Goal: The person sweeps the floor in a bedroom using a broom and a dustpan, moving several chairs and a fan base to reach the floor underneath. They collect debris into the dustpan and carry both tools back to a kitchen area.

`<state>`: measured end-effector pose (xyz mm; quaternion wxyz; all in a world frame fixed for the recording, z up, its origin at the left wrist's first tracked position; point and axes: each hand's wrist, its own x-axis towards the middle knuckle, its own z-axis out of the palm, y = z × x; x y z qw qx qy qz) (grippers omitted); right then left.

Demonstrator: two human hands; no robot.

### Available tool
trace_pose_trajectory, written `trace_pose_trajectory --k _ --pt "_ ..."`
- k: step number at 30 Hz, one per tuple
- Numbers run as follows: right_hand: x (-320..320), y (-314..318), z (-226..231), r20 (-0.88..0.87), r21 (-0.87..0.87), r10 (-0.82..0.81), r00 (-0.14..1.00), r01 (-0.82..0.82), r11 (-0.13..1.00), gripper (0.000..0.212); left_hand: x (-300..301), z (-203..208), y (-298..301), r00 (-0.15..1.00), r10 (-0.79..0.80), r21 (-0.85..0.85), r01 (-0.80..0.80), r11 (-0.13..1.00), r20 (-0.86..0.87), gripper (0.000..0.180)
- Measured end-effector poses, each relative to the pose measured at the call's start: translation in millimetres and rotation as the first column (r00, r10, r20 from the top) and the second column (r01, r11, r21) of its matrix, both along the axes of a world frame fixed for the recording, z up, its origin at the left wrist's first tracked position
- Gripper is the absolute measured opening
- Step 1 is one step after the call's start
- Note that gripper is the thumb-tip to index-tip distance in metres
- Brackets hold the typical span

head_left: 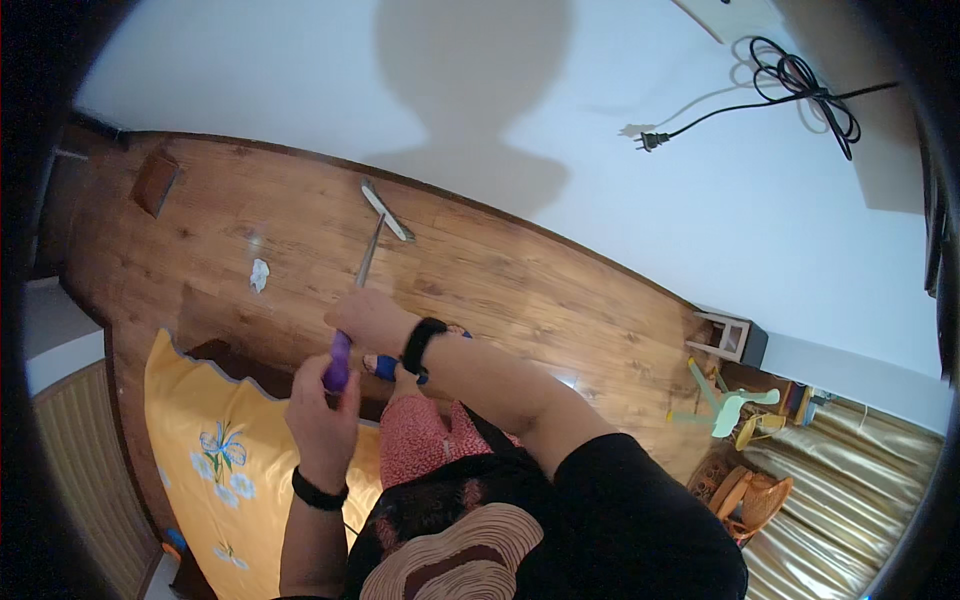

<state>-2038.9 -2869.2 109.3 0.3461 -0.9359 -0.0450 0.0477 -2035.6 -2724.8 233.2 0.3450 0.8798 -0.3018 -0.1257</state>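
Crumpled white paper (pixel 259 275) on wood floor (pixel 520 275). Left hand (pixel 322 425) closed around purple handle (pixel 339 372) of broom (pixel 371 250); right hand (pixel 376 322) closed lower down. Broom head (pixel 386 211) on floor, near wall (pixel 650 210). Coiled black cord (pixel 822 97) far right.

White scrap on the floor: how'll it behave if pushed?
The scrap looks thin and crumpled, so probably light and floppy. Its irregular outline suggests it won't roll much; on the shiny wood floor it may slide easily.
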Motion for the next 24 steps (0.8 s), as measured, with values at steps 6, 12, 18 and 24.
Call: trace_pose_trajectory --k 6,12,18,24 --pt "-103.0 -55.6 38.2 -0.119 0.028 -0.020 0.993 0.023 0.999 0.016 -49.2 8.7 -40.5 0.942 -0.315 -0.162 0.294 0.942 -0.120 0.033" --pt "-205.8 -127.7 13.7 -0.447 -0.111 -0.263 0.855 0.239 0.965 0.012 -100.2 -58.4 -121.6 0.774 -0.519 -0.307 0.427 0.851 -0.362 0.030" --pt "-242.9 -176.2 -78.9 -0.474 -0.300 -0.407 0.780 0.292 0.908 0.011 -128.4 -124.0 -181.8 0.741 -0.443 -0.211 0.392 0.896 -0.504 0.031" --pt "-164.4 -144.2 -46.2 -0.403 -0.113 -0.221 0.888 0.192 0.975 0.007 -86.8 -97.5 -136.1 0.897 -0.311 -0.172 0.269 0.948 -0.314 0.023"
